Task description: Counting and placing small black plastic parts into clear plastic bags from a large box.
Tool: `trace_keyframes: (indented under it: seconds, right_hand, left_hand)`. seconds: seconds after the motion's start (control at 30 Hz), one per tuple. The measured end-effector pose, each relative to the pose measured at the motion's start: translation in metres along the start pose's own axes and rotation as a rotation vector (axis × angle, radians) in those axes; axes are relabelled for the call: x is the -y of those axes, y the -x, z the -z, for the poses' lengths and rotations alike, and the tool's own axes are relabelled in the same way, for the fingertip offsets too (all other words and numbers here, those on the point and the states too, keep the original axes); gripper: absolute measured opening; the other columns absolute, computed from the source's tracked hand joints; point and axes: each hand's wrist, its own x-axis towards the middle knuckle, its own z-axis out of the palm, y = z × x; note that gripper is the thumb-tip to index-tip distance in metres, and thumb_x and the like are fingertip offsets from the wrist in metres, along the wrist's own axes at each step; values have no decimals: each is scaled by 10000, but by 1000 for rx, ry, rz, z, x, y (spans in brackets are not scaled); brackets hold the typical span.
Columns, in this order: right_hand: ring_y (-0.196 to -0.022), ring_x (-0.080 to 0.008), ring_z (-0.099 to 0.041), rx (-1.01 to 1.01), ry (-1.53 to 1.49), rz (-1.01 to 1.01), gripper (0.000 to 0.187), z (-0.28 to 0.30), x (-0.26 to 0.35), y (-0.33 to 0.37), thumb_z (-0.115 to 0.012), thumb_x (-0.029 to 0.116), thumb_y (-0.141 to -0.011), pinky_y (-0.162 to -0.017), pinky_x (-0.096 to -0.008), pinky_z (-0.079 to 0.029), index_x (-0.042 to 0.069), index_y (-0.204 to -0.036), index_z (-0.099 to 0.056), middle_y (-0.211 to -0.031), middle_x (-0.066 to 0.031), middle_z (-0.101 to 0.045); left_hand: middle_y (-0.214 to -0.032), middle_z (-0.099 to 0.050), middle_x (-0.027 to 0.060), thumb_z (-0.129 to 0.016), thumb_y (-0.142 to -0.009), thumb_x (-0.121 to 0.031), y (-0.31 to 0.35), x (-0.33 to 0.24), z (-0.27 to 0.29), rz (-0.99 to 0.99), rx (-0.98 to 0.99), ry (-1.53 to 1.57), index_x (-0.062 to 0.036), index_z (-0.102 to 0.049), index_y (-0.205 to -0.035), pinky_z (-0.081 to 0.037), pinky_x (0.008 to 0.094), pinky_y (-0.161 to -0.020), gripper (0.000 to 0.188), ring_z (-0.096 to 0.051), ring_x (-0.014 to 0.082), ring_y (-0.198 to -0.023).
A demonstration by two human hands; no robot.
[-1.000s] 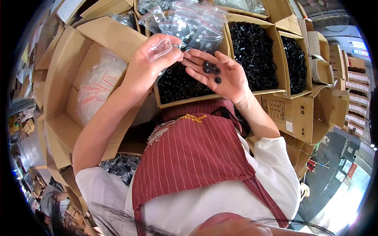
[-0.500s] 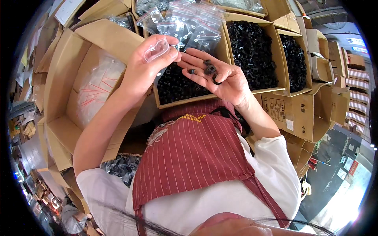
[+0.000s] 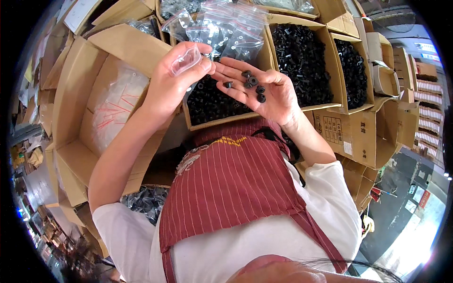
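My left hand (image 3: 172,78) is closed in a pinch on a small clear plastic bag (image 3: 185,60), which bulges over its fingers. Beside it, palm up with the fingers stretched out, my right hand (image 3: 278,96) carries several small black round parts (image 3: 253,82). One of these parts shows a hole in its middle. A single part (image 3: 229,85) lies apart from the rest, near the fingers. The fingertips of both hands meet or nearly meet. Beneath them stands a cardboard box of loose black parts (image 3: 214,101), partly hidden by my hands.
Clear zip bags (image 3: 226,30) with red strips are heaped behind my hands. An open carton (image 3: 71,101) at left holds more clear bags (image 3: 120,108). Two boxes of black pieces (image 3: 302,66) (image 3: 351,75) stand at right. Stacked cartons (image 3: 354,134) lie below those.
In my right palm the black parts have shifted, and the thumb has lifted outward, so more of them show. My left hand still pinches the bag in nearly the same place.
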Motion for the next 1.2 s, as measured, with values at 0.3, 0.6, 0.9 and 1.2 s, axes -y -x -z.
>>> trace_keyframes:
  seconds: [0.3,0.6,0.9,1.2]
  right_hand:
    - [-1461,-366,-347,-32,100,-1,670,4,-2,0,-484,-4,-876,-1233,-429,-307,-135,-1498,-272,-1527,-297,-370]
    - [-1184,-365,-573,-265,57,105,351,8,5,-5,-458,115,-1000,-1098,-464,-450,-101,-1270,-518,-1256,-235,-575]
    - [-399,-87,-305,19,383,242,468,-55,3,-51,-505,414,-1059,-352,-243,-240,108,-705,-489,-561,-1,-436]
    - [-433,-48,-336,24,996,566,507,-83,-17,-60,-581,311,-1037,-403,-236,-258,85,-597,-469,-533,4,-465]
  left_hand:
    - [-980,-659,40,-659,-969,-120,0,-1,-1,10,25,29,-6,-591,-1231,-475,270,-915,294,-620,116,-981]
    - [-996,-656,32,-690,-903,-66,-1,16,3,-37,63,-56,-29,-581,-1253,-466,280,-926,369,-614,117,-998]
    - [-921,-671,30,-753,-810,-55,0,32,0,-9,140,-246,-41,-635,-1023,-498,291,-838,244,-631,113,-911]
    - [-1100,-626,27,-722,-827,46,5,20,-9,-151,198,118,-23,-573,-1186,-484,313,-979,395,-612,137,-1076]
